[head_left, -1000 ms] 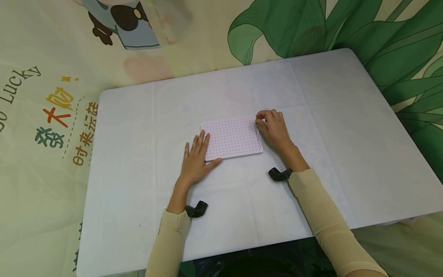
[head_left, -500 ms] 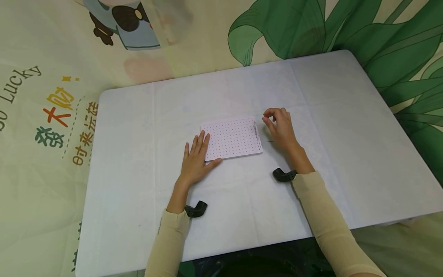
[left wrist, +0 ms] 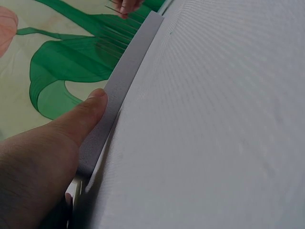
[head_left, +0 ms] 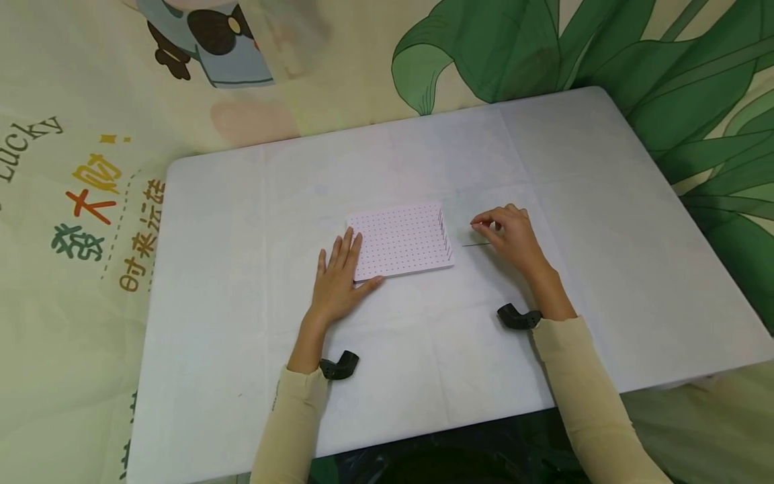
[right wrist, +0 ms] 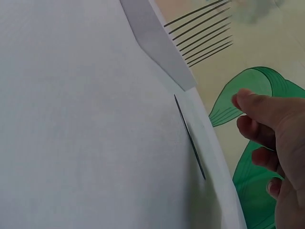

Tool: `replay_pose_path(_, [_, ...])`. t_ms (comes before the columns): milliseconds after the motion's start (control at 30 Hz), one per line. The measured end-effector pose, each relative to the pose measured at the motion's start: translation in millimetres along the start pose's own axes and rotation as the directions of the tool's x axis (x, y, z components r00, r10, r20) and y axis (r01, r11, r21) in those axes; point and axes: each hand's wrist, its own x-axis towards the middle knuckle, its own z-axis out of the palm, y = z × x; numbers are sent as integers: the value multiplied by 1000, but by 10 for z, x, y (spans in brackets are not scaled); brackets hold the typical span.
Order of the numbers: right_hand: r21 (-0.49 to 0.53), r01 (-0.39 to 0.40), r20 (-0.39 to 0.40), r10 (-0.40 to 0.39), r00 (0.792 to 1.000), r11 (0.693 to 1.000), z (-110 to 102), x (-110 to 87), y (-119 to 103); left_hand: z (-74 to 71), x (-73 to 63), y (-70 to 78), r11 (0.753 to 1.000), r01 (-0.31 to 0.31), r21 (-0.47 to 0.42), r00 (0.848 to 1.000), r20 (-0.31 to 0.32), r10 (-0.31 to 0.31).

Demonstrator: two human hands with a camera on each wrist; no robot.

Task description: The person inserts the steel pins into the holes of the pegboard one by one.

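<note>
A pale perforated board lies on the white table, with a row of thin dark needles standing along its right side. My left hand rests flat at the board's left end, fingers spread over its edge. In the left wrist view the left thumb lies against the board's side. My right hand is to the right of the board, above a single loose needle lying on the tabletop. Its thumb and index fingertips are close together and the other fingers are bent; nothing shows between them.
The white cloth-covered table reaches out on all sides of the board. A printed backdrop hangs behind its far edge. Black camera mounts sit on both wrists, close above the table.
The right hand has moved from the board's upper right corner to the right and slightly toward me, uncovering the loose needle. The left hand has kept its place on the board.
</note>
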Motion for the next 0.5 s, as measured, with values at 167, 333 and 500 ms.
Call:
replay_pose_path(167, [-30,-16,75,18,997,999,-21,-97,88,-4,-3,-5,1000,3,2,1000,-1,-3])
replay_pose_path(333, [-51,-41,136,47,990,998,-14,-133,95,0,-4,-11,1000,5,-2,1000,1,-5])
replay_pose_path(500, [-84,-41,169,55,984,996,9,-146,79,2,-3,-6,1000,3,-5,1000,-2,-3])
